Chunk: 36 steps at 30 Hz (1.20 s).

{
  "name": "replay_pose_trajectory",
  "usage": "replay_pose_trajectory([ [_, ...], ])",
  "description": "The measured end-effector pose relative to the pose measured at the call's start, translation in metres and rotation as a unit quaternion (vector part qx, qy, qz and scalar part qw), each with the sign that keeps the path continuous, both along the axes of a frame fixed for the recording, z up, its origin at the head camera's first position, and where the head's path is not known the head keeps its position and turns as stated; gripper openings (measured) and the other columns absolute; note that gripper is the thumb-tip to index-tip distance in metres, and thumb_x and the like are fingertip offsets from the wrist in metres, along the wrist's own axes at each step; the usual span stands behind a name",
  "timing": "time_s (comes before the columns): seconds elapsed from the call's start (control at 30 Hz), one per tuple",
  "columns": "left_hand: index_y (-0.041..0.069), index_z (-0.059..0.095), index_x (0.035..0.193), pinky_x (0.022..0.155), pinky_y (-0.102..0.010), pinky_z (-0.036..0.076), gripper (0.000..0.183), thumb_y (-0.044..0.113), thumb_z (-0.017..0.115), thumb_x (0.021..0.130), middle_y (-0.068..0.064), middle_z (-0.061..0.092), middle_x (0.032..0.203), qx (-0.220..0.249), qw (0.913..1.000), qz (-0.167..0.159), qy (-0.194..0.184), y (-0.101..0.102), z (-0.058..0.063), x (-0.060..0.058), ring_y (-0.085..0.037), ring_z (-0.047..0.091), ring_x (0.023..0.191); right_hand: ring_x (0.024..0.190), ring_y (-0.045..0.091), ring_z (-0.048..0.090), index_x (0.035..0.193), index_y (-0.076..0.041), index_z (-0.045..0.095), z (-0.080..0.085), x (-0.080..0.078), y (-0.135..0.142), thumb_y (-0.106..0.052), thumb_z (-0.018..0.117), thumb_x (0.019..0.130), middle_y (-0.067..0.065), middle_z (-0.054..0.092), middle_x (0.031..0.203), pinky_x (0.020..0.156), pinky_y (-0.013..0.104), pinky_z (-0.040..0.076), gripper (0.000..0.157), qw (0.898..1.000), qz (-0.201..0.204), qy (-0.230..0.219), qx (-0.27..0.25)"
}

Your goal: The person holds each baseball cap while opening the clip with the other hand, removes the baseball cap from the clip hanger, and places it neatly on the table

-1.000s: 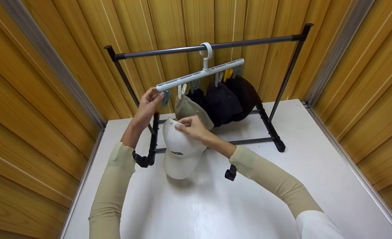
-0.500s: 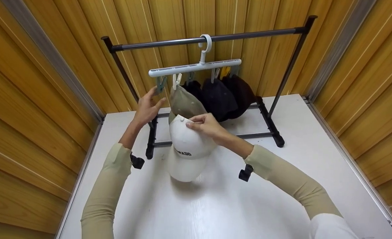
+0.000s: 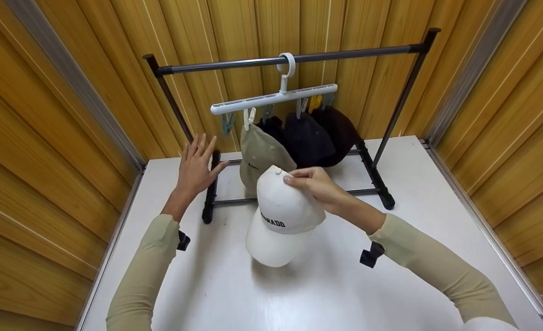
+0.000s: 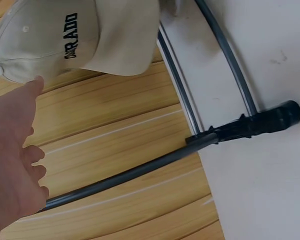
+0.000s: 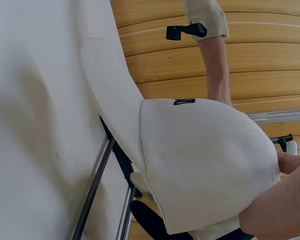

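My right hand (image 3: 319, 186) pinches a white baseball cap (image 3: 282, 207) near its top button, brim pointing down, in front of the rack. Dark lettering shows on the cap's front. Fingers spread, my left hand (image 3: 197, 165) is held beside the rack's left upright with nothing in it. Just above it, a grey-green clothespin (image 3: 228, 123) dangles from the left end of a white hanger (image 3: 273, 99). A khaki cap (image 3: 262, 154) hangs from a white clothespin (image 3: 249, 118); in the left wrist view its brim and lettering show beyond my left thumb.
The hanger hooks over the bar of a black garment rack (image 3: 234, 65) standing on a white tabletop (image 3: 234, 285). Several dark caps (image 3: 308, 140) hang to the right, one below a yellow clothespin (image 3: 315, 102). Wood-patterned walls (image 3: 377, 27) enclose the back and sides.
My left hand has let go of the grey-green clothespin and dropped away, fingers spreading. My right hand has carried the white cap to the right and nearer to me. The hanger's left end has swung back.
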State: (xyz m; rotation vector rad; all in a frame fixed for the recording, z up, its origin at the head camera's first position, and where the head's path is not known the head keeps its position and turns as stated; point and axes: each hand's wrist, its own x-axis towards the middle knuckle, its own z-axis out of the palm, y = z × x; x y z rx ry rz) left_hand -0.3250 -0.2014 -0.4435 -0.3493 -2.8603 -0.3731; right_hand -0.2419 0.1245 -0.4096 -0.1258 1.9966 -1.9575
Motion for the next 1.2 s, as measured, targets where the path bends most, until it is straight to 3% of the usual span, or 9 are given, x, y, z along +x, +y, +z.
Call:
replay_pose_trajectory([
  [0.2, 0.019, 0.018, 0.165, 0.129, -0.056, -0.001, 0.085, 0.062, 0.051, 0.1, -0.016, 0.008, 0.173, -0.018, 0.9994, 0.008, -0.029, -0.013, -0.014, 0.007, -0.035, 0.002, 0.161, 0.09, 0.007, 0.064, 0.1, -0.014, 0.078, 0.002, 0.006, 0.025, -0.016, 0.071, 0.096, -0.011, 0.072, 0.091, 0.083, 0.024, 0.053, 0.009, 1.0, -0.006, -0.005, 0.008],
  [0.4, 0.017, 0.02, 0.165, 0.129, -0.057, 0.0, 0.087, 0.06, 0.055, 0.098, -0.019, 0.007, 0.172, -0.01, 0.999, 0.008, -0.043, -0.026, -0.028, 0.017, -0.036, 0.002, 0.161, 0.095, 0.008, 0.066, 0.101, -0.018, 0.078, 0.004, 0.007, 0.053, -0.022, 0.072, 0.096, -0.011, 0.071, 0.1, 0.084, 0.025, 0.055, 0.009, 0.999, -0.022, -0.023, 0.023],
  [0.6, 0.017, 0.018, 0.165, 0.128, -0.06, 0.001, 0.088, 0.06, 0.055, 0.098, -0.021, 0.007, 0.171, -0.016, 0.9976, 0.014, -0.065, -0.033, -0.04, 0.024, -0.04, 0.003, 0.16, 0.094, 0.008, 0.066, 0.101, -0.02, 0.077, 0.004, 0.008, 0.081, -0.026, 0.073, 0.095, -0.011, 0.072, 0.098, 0.085, 0.025, 0.054, 0.009, 0.998, -0.04, -0.033, 0.034],
  [0.9, 0.013, 0.021, 0.164, 0.127, -0.061, 0.004, 0.088, 0.057, 0.058, 0.098, -0.022, 0.006, 0.171, -0.015, 0.9975, 0.034, -0.061, -0.036, -0.046, 0.037, -0.042, 0.006, 0.159, 0.098, 0.007, 0.066, 0.123, -0.009, 0.069, -0.004, -0.001, 0.111, -0.031, 0.072, 0.097, -0.01, 0.068, 0.107, 0.087, 0.023, 0.055, 0.034, 0.997, -0.043, -0.042, 0.04],
  [1.1, 0.011, 0.02, 0.164, 0.127, -0.061, 0.003, 0.091, 0.057, 0.06, 0.097, -0.023, 0.007, 0.171, -0.005, 0.9964, 0.058, -0.062, -0.035, -0.046, 0.05, -0.042, 0.005, 0.159, 0.099, 0.004, 0.063, 0.126, -0.004, 0.067, -0.017, -0.016, 0.13, -0.029, 0.068, 0.099, -0.01, 0.065, 0.108, 0.086, 0.021, 0.054, 0.037, 0.998, -0.026, -0.029, 0.055],
  [1.2, 0.012, 0.018, 0.164, 0.127, -0.061, 0.002, 0.091, 0.056, 0.06, 0.097, -0.023, 0.005, 0.171, 0.003, 0.9954, 0.067, -0.068, -0.033, -0.046, 0.057, -0.042, 0.003, 0.16, 0.098, 0.004, 0.062, 0.121, -0.006, 0.07, -0.026, -0.023, 0.141, -0.027, 0.067, 0.1, -0.01, 0.064, 0.105, 0.085, 0.02, 0.054, 0.029, 0.997, -0.02, -0.028, 0.067],
])
